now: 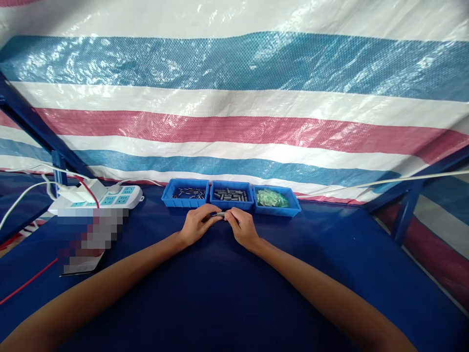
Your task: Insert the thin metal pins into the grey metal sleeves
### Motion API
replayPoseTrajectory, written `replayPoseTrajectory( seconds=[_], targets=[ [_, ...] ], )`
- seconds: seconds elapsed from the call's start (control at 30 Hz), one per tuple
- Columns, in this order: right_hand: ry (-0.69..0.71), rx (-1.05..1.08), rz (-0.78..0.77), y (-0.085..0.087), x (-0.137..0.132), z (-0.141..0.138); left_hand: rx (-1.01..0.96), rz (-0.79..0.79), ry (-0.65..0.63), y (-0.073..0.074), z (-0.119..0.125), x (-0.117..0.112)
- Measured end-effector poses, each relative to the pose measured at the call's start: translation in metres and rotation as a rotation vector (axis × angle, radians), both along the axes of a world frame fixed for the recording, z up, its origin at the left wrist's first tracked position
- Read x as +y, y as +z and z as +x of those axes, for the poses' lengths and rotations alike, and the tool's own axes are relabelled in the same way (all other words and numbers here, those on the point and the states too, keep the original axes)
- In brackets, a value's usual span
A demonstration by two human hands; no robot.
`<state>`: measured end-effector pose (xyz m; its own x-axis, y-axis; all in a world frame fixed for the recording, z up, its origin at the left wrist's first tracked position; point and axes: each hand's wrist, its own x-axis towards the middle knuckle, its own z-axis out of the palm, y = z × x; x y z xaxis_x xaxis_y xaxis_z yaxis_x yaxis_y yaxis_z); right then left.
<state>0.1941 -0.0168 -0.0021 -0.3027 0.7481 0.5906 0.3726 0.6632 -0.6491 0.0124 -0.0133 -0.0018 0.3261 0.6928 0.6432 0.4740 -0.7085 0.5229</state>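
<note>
My left hand (pixel 197 226) and my right hand (pixel 244 228) meet over the table just in front of three blue bins. Both are closed in a pinch on a small grey cylinder (pixel 220 213), which lies level between the fingertips. A dark end of it shows by the left fingers; whether that is a separate piece I cannot tell. Behind the left hand, the left bin (pixel 183 202) holds thin dark pins. Short grey cylinders fill the middle bin (pixel 249 203), right behind the fingers. Clear and green small plastic bags or pieces lie in the right bin (pixel 278 211).
A white power strip (pixel 128 198) with plugs and cables sits at the left on the blue table (pixel 227 303). In front of it lies a partly blurred flat phone-like device (pixel 82 266) beside a red cable (pixel 29 282). Striped sheeting (pixel 234 129) hangs behind, between blue frame bars.
</note>
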Motion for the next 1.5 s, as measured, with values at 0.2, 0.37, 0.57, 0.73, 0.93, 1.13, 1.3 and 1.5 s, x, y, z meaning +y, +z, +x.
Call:
replayPoseTrajectory(
  seconds=[0.2, 0.37, 0.57, 0.73, 0.93, 1.13, 1.3, 1.5],
  targets=[
    [0.03, -0.039, -0.015, -0.002, 0.0, -0.001, -0.011, -0.025, -0.024, 0.002, -0.001, -0.003],
    [0.01, -0.029, -0.016, 0.0, -0.001, 0.0, -0.06, -0.131, 0.003, 0.003, -0.001, -0.004],
    [-0.052, 0.047, -0.01, 0.004, -0.002, 0.001, 0.058, -0.038, -0.019, 0.003, -0.002, 0.0],
    [0.034, -0.029, -0.027, -0.003, -0.002, 0.0, 0.011, -0.128, -0.049, -0.011, -0.005, 0.004],
    [0.047, -0.086, 0.04, -0.005, -0.001, -0.001, 0.038, -0.17, -0.07, -0.007, -0.004, 0.001],
    [-0.034, -0.001, 0.013, -0.002, 0.0, 0.0, 0.036, -0.031, -0.006, 0.001, 0.0, 0.001],
    [-0.037, -0.03, -0.035, -0.002, 0.001, 0.001, 0.028, 0.004, -0.046, 0.003, 0.0, 0.0],
    [-0.017, -0.02, -0.042, 0.0, -0.002, 0.0, 0.029, -0.014, 0.042, 0.005, 0.0, -0.002]
  ],
)
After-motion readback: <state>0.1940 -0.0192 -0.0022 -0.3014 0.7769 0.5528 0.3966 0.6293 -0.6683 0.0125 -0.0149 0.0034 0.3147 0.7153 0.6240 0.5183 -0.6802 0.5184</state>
